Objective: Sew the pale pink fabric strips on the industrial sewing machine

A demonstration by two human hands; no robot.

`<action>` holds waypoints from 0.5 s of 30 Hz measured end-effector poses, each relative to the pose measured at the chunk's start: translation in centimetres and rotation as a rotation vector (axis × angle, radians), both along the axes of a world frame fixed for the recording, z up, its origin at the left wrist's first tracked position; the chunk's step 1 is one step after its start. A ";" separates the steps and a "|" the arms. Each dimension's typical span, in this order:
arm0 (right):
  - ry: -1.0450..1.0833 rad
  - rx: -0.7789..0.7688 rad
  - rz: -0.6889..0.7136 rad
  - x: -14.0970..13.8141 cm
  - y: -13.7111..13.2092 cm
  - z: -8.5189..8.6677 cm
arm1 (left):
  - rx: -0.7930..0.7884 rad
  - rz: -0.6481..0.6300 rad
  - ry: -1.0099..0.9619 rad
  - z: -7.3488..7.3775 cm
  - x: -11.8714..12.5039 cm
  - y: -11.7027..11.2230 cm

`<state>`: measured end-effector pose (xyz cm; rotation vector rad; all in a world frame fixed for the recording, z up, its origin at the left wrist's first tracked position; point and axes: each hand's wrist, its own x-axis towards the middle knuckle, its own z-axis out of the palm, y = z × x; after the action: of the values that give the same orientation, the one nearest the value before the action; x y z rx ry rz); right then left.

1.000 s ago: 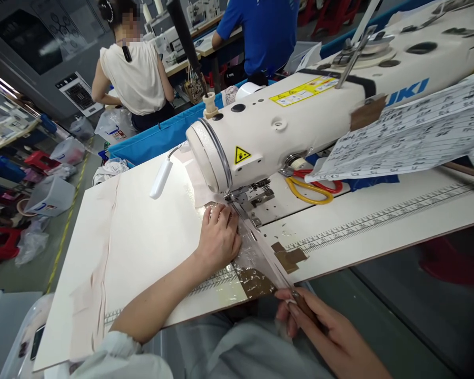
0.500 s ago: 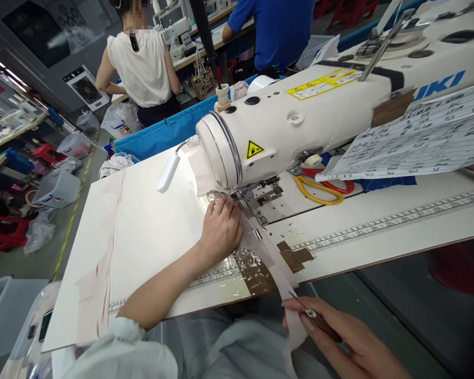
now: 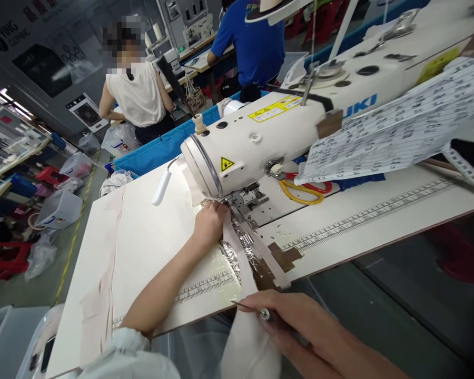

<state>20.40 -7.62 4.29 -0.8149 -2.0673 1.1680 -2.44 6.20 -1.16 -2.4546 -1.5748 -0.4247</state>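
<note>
My left hand (image 3: 209, 225) is closed on pale pink fabric (image 3: 234, 237) right beside the needle area of a white sewing machine (image 3: 253, 142). Its fingertips are partly hidden under the machine head. Below the table's front edge, my right hand (image 3: 296, 321) grips an awl (image 3: 265, 315) with a thin metal spike pointing left. The same hand pinches the fabric between thumb and forefinger, and the cloth hangs down past it. Another pale strip (image 3: 274, 263) runs from the metal guide toward the table edge. Clear shiny film and brown tape lie under the cloth.
Scissors (image 3: 302, 192) with yellow and red handles lie behind the needle plate, beside a written paper sheet (image 3: 379, 131). A white lamp (image 3: 161, 187) and folded pink fabric (image 3: 106, 273) are on the left of the table (image 3: 150, 237). Two people sit beyond the blue cloth bin (image 3: 154, 155).
My right hand has moved left, drawing the fabric across with it. A second strip now shows separately on the right. My left hand is more tightly bunched by the needle, and the view has shifted.
</note>
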 end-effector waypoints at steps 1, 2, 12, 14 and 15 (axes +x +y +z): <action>-0.043 -0.019 -0.022 0.2 0.1 -0.3 | 0.007 0.000 -0.089 -0.2 -0.2 0.0; -0.088 -0.040 -0.055 0.5 0.4 -0.7 | 0.011 -0.008 -0.178 -0.4 -0.5 0.1; -0.400 0.404 -0.484 -1.5 6.5 -6.0 | -0.059 -0.100 -0.589 -1.5 -1.6 0.8; -0.396 0.540 -0.521 -2.3 7.4 -6.5 | -0.069 -0.095 -0.601 -1.4 -1.7 0.8; -0.391 0.581 -0.530 -2.7 7.7 -6.7 | -0.076 -0.083 -0.604 -1.4 -1.7 0.8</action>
<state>17.74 0.07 -2.41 -1.2445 -2.1218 0.1104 -4.15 7.05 -2.60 -2.6002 -1.7065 -1.2360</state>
